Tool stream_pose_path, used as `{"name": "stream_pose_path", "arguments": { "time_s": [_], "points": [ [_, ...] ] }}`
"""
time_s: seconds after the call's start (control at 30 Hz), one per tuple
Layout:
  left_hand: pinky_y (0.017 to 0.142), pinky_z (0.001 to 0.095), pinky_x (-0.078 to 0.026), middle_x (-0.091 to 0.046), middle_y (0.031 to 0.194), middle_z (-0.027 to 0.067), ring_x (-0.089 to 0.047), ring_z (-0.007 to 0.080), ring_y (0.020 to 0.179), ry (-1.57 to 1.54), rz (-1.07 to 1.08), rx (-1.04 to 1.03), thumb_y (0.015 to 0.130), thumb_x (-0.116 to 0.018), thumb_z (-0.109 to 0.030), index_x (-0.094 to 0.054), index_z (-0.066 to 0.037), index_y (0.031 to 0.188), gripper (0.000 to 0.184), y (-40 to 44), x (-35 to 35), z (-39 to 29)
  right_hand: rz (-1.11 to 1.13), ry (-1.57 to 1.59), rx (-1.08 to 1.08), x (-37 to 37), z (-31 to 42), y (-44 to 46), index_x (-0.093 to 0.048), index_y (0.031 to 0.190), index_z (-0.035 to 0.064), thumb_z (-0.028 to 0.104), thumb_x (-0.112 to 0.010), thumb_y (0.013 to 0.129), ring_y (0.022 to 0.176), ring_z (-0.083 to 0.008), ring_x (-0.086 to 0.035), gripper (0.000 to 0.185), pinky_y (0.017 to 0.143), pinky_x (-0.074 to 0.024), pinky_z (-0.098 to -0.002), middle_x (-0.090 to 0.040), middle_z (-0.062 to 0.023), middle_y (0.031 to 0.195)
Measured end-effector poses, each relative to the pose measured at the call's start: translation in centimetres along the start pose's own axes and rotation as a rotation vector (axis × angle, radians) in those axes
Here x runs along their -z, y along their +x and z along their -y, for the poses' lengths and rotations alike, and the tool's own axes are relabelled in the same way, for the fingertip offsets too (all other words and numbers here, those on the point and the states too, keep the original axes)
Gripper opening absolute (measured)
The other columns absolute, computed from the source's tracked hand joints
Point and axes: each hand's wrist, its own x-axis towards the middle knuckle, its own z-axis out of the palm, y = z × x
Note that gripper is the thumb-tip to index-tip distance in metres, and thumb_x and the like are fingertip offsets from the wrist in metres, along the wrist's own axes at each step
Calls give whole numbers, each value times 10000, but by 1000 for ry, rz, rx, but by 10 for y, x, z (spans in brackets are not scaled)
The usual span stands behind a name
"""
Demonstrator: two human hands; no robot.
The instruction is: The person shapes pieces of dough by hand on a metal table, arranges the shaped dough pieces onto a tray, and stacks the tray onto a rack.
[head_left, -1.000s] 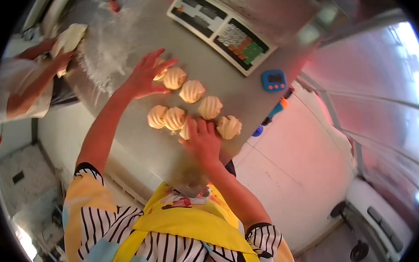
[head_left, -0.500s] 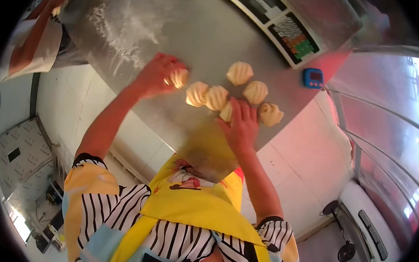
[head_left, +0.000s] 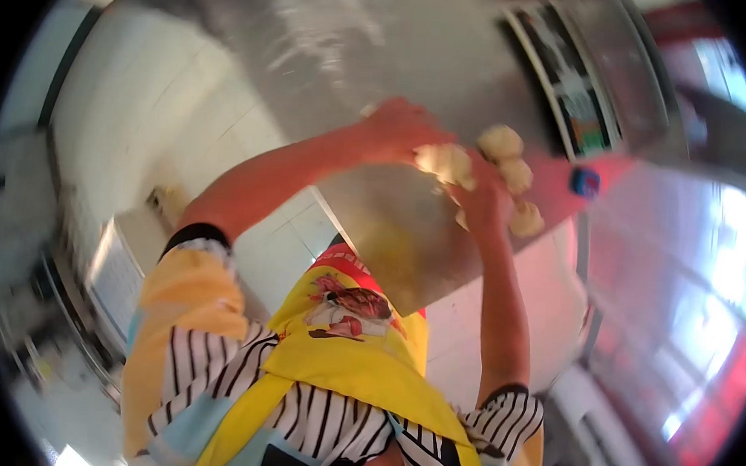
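My left hand [head_left: 403,128] is blurred at the upper left of a tight pair of pale, ridged dough buns [head_left: 446,163], fingers bent and partly hidden. A small pale patch shows behind its knuckles; I cannot make out what it is. My right hand [head_left: 484,197] reaches up against the pair's right side, its fingertips smeared by motion. Three more buns, an upper one [head_left: 500,142], a middle one [head_left: 515,175] and a lower one [head_left: 526,218], sit in a row to its right. Part of another bun [head_left: 462,219] shows at its left edge.
The grey metal table [head_left: 435,57] carries streaks of flour at the back. A scale-like device with a dark panel [head_left: 566,78] stands at the back right, with a small blue device [head_left: 584,182] below it. The table's front corner lies before the yellow apron [head_left: 341,334].
The view has turned. My left hand has moved rightward to the bun pair, and the bun it held is no longer clearly visible. My right hand has shifted up among the buns.
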Motion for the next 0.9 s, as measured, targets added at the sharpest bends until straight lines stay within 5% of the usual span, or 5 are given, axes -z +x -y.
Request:
{"name": "stream_pose_path", "arguments": {
  "time_s": [0.1,0.23,0.43,0.67,0.9],
  "points": [
    [726,431,-480,-603,969,9,-602,249,954,-201,-109,97,685,-758,-431,-526,-299,1252,627,-45,-31,-17,159,255,39,-14,-5,-21,-562,1224,31,209,-746,710,1065,-305,-590,574,910,-458,-394,-606,-164,1182],
    [738,440,-489,-586,1021,39,-585,268,1019,-301,86,506,737,-684,-478,-526,-304,1186,507,-171,4,-92,388,250,155,-37,44,-72,-553,1237,24,76,-761,658,1047,-262,-592,617,925,-453,-365,-618,-131,1158],
    [742,413,-493,-597,995,64,-597,261,984,-451,-94,985,730,-708,-404,-494,-303,1287,605,-379,-43,-209,986,210,455,-116,160,-156,-573,1218,43,101,-796,652,1046,-279,-597,611,888,-463,-365,-625,-141,1140],
    [708,403,-507,-612,938,83,-632,276,902,-602,-510,1529,698,-741,-371,-546,-280,1261,603,-605,-109,-294,1403,-124,997,-303,339,-249,-569,1235,143,273,-771,685,1042,-302,-596,601,873,-473,-383,-623,-107,1138],
    [728,413,-508,-613,941,80,-623,285,894,-428,-954,1893,666,-780,-323,-567,-264,1237,612,-878,-185,-248,1489,-461,1570,-562,605,-369,-548,1240,255,295,-743,707,971,-285,-595,569,803,-488,-403,-603,-68,1024]
  ]
}}
